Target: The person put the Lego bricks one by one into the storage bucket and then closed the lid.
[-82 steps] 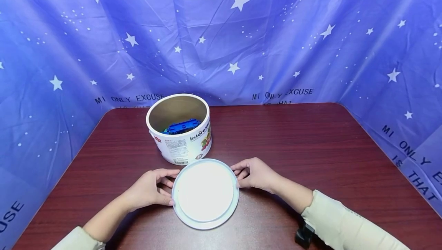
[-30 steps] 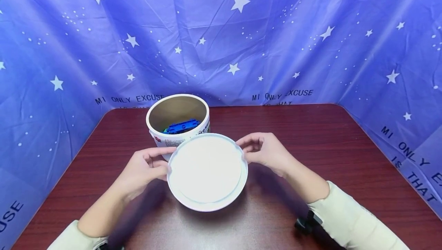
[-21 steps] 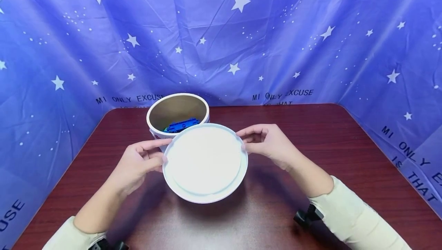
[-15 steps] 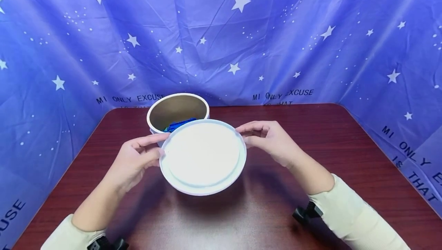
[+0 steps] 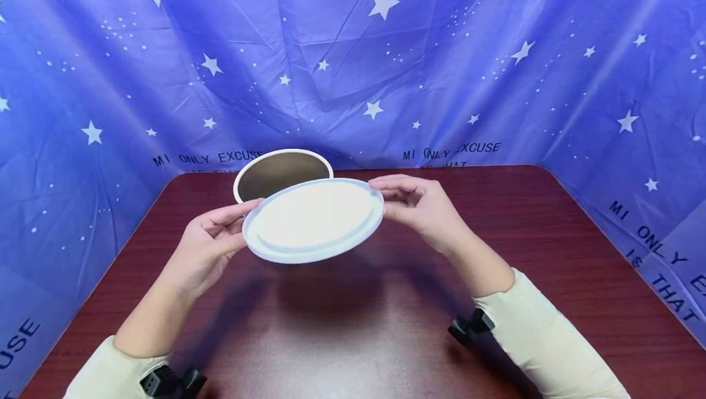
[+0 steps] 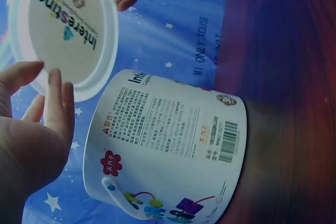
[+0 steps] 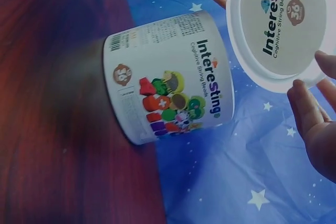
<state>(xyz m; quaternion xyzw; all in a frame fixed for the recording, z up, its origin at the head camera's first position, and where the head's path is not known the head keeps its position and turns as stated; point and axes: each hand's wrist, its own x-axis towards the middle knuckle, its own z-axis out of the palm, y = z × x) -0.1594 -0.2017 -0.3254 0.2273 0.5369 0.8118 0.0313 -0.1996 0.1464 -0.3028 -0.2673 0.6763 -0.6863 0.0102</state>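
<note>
Between both hands a round white lid (image 5: 314, 215) is held up above the table, tilted. My left hand (image 5: 206, 246) pinches its left edge with thumb and fingers. The opposite edge is pinched by my right hand (image 5: 421, 212). Printed lettering shows on the lid's face (image 6: 68, 19) in the left wrist view. Just behind the lid stands a white bucket (image 5: 239, 184), uncovered and upright, its near side hidden by the lid in the head view. Its printed wall (image 7: 170, 77) reads "Interesting" and pictures colourful beads.
The dark red wooden table (image 5: 496, 221) carries the bucket near its back edge. A blue curtain (image 5: 353, 37) with white stars hangs behind and at both sides. The left wrist view shows a small white handle (image 6: 123, 200) on the bucket.
Both hands have lifted the lid from low in front of the bucket, up and toward it. The lid has tilted flatter to the head view and now hides the blue piece inside the bucket.
</note>
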